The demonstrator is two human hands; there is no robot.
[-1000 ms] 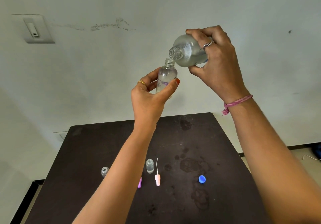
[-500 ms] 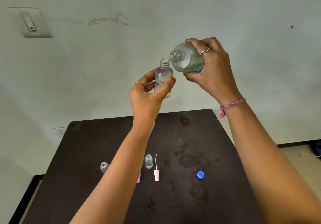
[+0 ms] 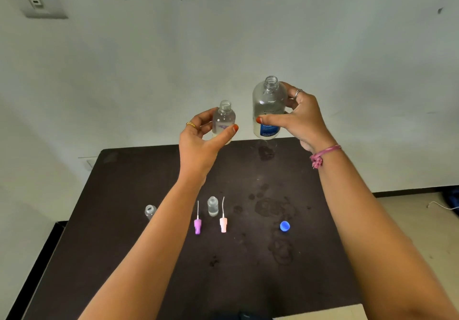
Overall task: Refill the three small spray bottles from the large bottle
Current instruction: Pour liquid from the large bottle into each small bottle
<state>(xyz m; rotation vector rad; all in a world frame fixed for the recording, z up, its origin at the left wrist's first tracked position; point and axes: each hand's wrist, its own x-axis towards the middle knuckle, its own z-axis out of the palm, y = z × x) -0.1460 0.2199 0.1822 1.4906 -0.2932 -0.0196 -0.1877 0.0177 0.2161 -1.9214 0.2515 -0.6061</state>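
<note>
Two small bottles [image 3: 212, 206] standing uncapped on the tabletop [image 3: 124, 257], nearest the viewer: one between the purple sprayer [image 3: 197, 225] and pink sprayer [image 3: 223, 223], liquid visible in its lower part; the other [image 3: 149, 211] farther left, partly hidden by the left forearm, fill level not readable. Blue cap [image 3: 284, 226] lying to the right, well apart from both.

Farther out, above the far tabletop edge: left hand [image 3: 198, 143] with grip closed round the third small bottle [image 3: 223, 121], thumb across the front, long axis upright, neck open. Right hand [image 3: 305, 121] with grip closed round the large bottle [image 3: 268, 108], thumb across the label, long axis upright, neck open and higher than the small neck.

Key relation: large bottle just right of the held small bottle, side by side, not touching. Judged: next pour requires tipping the large neck leftward and down over a small neck; right hand nearer the cap, left nearer the sprayers.

Label: blue panel, white word apparently "fresh"; smaller print unreadable. Purple marking on held small bottle unreadable.
</note>
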